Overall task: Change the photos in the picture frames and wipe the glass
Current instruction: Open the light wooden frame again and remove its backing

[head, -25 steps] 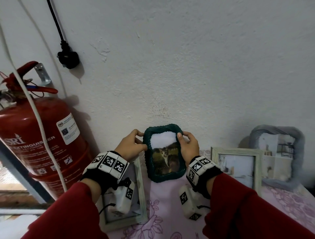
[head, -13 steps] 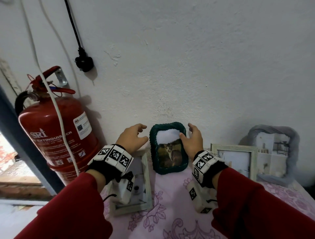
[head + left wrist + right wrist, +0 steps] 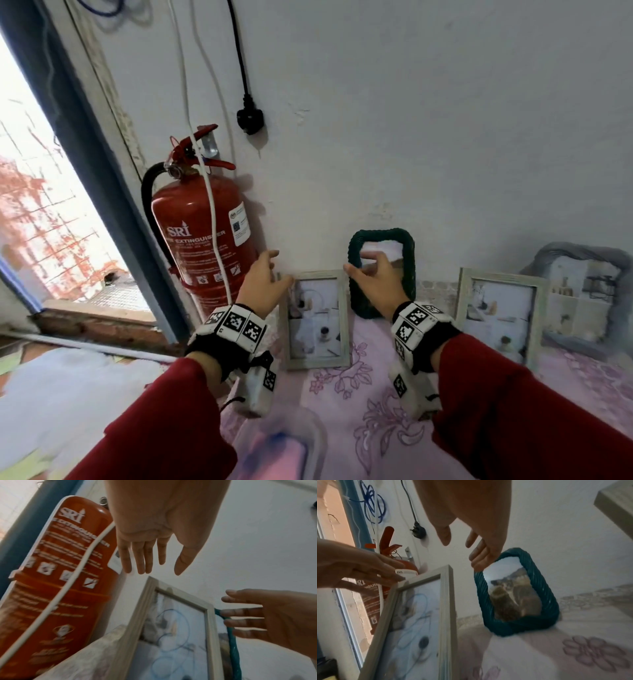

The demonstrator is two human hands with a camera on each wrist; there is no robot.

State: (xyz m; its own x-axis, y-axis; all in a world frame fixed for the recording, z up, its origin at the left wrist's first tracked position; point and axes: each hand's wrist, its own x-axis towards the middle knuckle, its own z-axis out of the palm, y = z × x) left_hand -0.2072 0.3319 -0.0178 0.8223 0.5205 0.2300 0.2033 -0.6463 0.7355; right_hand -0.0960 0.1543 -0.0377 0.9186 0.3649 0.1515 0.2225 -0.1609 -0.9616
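Both hands are hanging in the air with fingers straight and loosely spread, gripping nothing. The left hand [image 3: 262, 284] is reaching toward the wall, its fingertips [image 3: 142, 566] just above the upper left corner of a pale wooden frame [image 3: 317, 318]; whether they are touching it cannot be told. This flat, rectangular frame with a whitewashed grain is leaning back, and a pale photo is showing behind its glass. Left of those fingers a glossy red fire extinguisher [image 3: 202, 236] is standing with a white cable [image 3: 212, 212] running down its cylinder.

The right hand [image 3: 375, 284] is hovering in front of the green frame [image 3: 409, 260], its fingertips [image 3: 477, 562] at the frame's upper left rim. That frame is a rounded rectangle wrapped in twisted, rope-like teal cord, leaning against the rough white wall and holding a cat photo [image 3: 511, 599]. It is standing on a pink cloth [image 3: 376, 394] printed with purple flowers. Right of the fingers, well apart, a second pale wooden frame [image 3: 500, 311] and a grey cord frame [image 3: 582, 287] are leaning.
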